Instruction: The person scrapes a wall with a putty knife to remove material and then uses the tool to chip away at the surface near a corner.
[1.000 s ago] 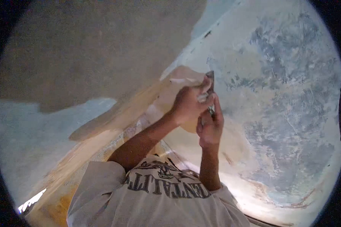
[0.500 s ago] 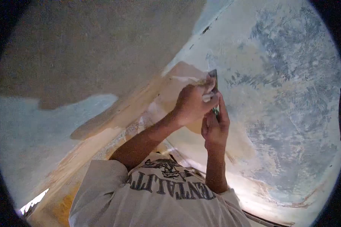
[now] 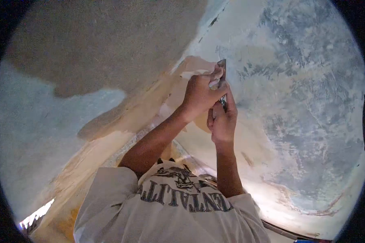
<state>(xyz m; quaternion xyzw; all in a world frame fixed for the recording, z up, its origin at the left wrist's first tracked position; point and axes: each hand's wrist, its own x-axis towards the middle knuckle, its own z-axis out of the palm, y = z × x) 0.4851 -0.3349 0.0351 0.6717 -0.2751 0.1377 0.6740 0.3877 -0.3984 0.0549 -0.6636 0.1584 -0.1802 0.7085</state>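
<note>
A narrow dark flat tool (image 3: pixel 223 67), like a scraper, stands nearly upright close to the pale wall. My left hand (image 3: pixel 199 96) is closed at its middle, with the fingertips bent around the edge and something whitish on or between them. Below it, my right hand (image 3: pixel 224 123) grips the lower part of the tool, one finger stretched up along it. The two hands touch or nearly touch. The tool's lower end is mostly hidden by my fingers.
A patchy blue-grey and cream wall (image 3: pixel 308 101) rises on the right. A brownish seam or ridge (image 3: pixel 150 95) runs diagonally left of my hands. Dark shadow covers the upper left surface. Bright light shows at the lower left edge and lower right.
Both hands and the tool sit slightly higher and further left in view. The wall has also shifted a little up and left. Both hands keep their hold.
</note>
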